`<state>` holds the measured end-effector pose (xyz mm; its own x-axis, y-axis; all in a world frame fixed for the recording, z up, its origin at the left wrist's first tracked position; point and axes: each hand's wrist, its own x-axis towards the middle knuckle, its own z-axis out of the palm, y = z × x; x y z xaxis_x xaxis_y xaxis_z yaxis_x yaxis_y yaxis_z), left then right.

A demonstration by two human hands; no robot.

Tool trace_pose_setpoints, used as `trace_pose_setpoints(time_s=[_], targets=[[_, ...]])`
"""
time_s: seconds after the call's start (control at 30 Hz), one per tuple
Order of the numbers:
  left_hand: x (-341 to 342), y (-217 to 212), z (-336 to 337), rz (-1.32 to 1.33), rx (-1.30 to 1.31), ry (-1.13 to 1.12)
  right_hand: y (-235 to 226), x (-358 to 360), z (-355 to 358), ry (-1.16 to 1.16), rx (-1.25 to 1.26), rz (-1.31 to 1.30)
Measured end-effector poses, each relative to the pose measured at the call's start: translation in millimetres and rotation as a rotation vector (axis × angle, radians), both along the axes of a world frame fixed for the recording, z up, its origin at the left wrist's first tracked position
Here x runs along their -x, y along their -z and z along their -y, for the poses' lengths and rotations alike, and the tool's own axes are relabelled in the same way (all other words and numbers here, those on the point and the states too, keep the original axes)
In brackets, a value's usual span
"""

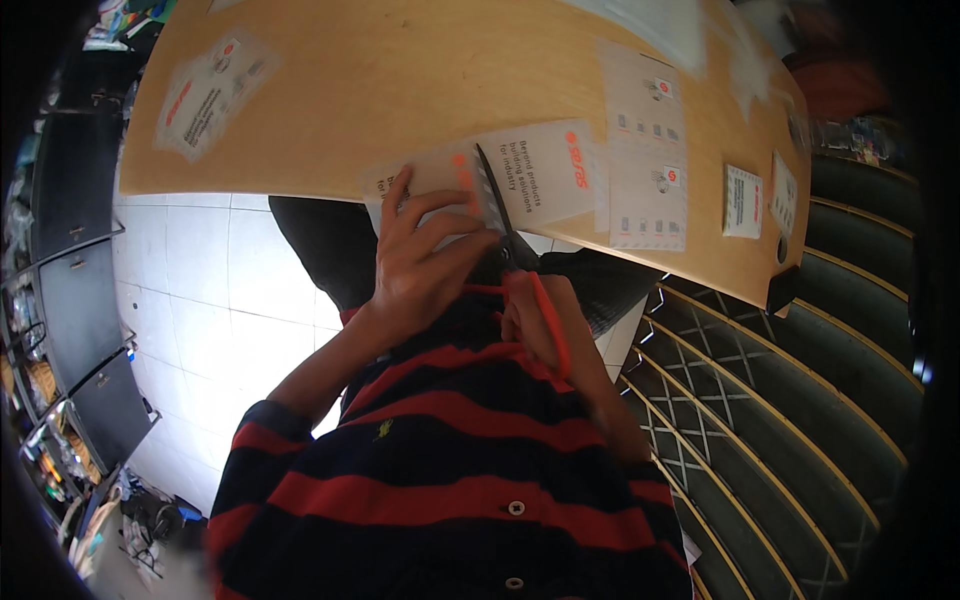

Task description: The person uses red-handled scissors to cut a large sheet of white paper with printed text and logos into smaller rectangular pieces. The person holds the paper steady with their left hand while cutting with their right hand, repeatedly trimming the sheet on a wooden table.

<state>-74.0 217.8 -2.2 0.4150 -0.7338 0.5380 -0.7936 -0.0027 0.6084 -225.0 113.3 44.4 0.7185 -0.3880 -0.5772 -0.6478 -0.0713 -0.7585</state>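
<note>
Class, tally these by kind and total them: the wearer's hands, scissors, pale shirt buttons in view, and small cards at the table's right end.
Hands: 2 (left hand, right hand)
Scissors: 1
Buttons: 2
Cards: 2
Total: 7

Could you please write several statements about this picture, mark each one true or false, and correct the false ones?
1. The right hand holds scissors. True.
2. The left hand grips a pen. False: its fingers rest on a printed sheet.
3. The scissors' handles are blue. False: they are red-orange.
4. Other printed papers lie on the table. True.
5. The shirt is plain white. False: it is dark with red stripes.
</note>
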Motion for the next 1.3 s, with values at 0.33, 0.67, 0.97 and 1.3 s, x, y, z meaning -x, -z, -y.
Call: trace_pose_setpoints(time_s=[0.33,0.67,0.97,1.3], targets=[[-3,3,-5,0.033,0.010,-0.012,0,-23,12,0.029,-0.076,0.025],[-19,-12,28,-0.105,-0.048,-0.052,-9,6,9,0.220,-0.235,0.218],[-32,-20,23,0.272,-0.375,0.216,-6,68,21,0.346,-0.060,0.385],[-99,-30,-18,0.107,-0.103,-0.218,10,85,22,0.381,-0.155,0.390]])
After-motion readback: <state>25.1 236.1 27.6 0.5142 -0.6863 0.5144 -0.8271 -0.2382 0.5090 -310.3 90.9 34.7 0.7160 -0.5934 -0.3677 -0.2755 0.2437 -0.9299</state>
